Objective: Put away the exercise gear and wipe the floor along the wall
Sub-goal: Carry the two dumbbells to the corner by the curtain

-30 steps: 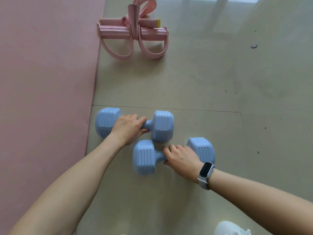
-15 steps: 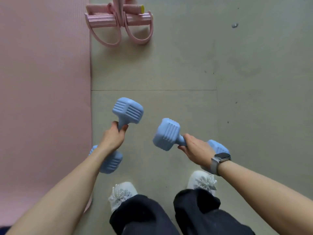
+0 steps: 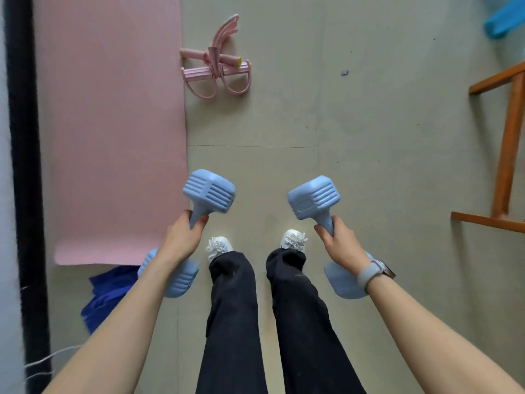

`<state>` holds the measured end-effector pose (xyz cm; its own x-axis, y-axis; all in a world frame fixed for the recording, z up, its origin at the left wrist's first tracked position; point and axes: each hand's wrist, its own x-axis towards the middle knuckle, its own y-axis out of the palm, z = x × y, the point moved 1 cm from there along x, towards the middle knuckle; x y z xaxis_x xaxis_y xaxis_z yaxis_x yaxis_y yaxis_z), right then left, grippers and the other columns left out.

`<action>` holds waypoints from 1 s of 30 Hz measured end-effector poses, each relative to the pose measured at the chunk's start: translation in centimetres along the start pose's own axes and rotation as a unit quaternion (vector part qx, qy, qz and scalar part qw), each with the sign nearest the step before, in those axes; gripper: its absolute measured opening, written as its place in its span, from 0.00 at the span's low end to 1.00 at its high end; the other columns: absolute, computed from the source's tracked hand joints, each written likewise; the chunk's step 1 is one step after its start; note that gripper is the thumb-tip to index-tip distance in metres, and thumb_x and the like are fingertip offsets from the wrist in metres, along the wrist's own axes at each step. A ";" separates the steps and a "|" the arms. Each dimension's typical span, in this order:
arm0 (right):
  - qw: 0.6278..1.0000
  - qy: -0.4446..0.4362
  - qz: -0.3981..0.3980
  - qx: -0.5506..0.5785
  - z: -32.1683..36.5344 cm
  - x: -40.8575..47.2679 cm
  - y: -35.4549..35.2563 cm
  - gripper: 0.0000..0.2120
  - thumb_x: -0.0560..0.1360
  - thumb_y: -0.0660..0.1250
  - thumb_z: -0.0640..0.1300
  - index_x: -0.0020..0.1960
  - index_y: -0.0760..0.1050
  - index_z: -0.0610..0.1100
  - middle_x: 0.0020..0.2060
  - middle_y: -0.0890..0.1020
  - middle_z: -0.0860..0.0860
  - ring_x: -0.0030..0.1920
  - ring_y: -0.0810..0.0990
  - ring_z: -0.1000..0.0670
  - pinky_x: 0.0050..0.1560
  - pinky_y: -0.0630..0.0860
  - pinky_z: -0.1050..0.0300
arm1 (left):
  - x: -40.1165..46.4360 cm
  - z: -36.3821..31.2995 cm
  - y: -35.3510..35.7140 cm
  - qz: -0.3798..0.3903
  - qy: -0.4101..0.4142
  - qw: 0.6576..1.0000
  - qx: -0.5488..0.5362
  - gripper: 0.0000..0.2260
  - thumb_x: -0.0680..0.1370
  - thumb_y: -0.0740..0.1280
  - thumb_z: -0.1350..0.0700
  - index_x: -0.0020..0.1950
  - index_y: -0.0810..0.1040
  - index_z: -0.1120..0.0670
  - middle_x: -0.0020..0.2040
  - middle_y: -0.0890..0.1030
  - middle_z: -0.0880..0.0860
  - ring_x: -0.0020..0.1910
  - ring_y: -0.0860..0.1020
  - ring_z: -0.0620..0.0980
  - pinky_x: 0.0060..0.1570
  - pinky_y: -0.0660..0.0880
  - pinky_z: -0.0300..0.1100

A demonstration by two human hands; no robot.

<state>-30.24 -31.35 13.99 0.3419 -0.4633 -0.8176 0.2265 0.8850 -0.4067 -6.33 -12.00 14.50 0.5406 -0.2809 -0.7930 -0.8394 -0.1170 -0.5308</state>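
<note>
Two light blue dumbbells are off the floor, one in each fist, so the gear-clearing half of the job is in hand and the wiping is not yet begun. Nearest, the left hand [image 3: 181, 240] has its fingers curled tight round the bar of the left dumbbell [image 3: 208, 190], whose far head points away while the near head sits under the forearm. The right hand [image 3: 341, 245], a grey watch [image 3: 373, 273] on its wrist, wraps the bar of the right dumbbell [image 3: 314, 196] the same way, near head tucked beneath the wrist. Both weights hang in the air on either side of the dark trouser legs and white shoes [image 3: 218, 245], well apart from each other. Down by the left forearm a blue cloth [image 3: 108, 294] lies crumpled on the floor [image 3: 369, 166], just past the near end of the pink mat [image 3: 110, 123], which is spread flat along a black strip [image 3: 24, 166] at the wall side. Farther off, the pink pedal resistance band [image 3: 216, 69] lies just beside the mat's right edge. A wooden chair frame [image 3: 505, 143] stands at the right. My judgement is that the next move calls for carrying both dumbbells to wherever they are kept, which no view shows, and setting them down gently; the band and mat then remain, and the blue cloth looks a likely wiper
</note>
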 end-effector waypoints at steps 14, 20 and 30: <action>0.999 -0.027 -0.020 0.040 10.4 -10.6 -17.9 0.08 0.78 0.58 0.48 0.49 0.67 0.43 0.37 0.74 0.49 0.34 0.71 0.50 0.31 0.68 0.59 | -12.9 -21.2 -7.4 -0.014 0.015 0.986 -0.165 0.17 0.78 0.57 0.42 0.48 0.72 0.57 0.34 0.75 0.53 0.32 0.75 0.51 0.40 0.72 0.46; 0.997 -0.023 -0.052 0.060 18.6 -5.5 -25.2 0.08 0.77 0.59 0.48 0.46 0.67 0.43 0.35 0.73 0.49 0.35 0.71 0.48 0.39 0.72 0.53 | -7.4 -31.8 -13.1 0.019 0.058 0.982 -0.180 0.17 0.78 0.58 0.42 0.49 0.72 0.56 0.33 0.74 0.53 0.31 0.73 0.51 0.40 0.71 0.45; 0.989 -0.047 -0.093 0.109 35.1 5.4 -40.4 0.07 0.76 0.61 0.47 0.45 0.69 0.43 0.35 0.74 0.48 0.36 0.71 0.48 0.42 0.74 0.46 | 4.1 -49.8 -26.6 -0.005 0.106 0.979 -0.172 0.18 0.78 0.58 0.43 0.50 0.73 0.58 0.34 0.76 0.54 0.31 0.76 0.52 0.36 0.74 0.44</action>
<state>-5.53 -71.27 40.31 0.3566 -0.6284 -0.6913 0.4806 0.7580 -0.4411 15.46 -57.46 40.23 0.5559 -0.4649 -0.6890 -0.8229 -0.4246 -0.3774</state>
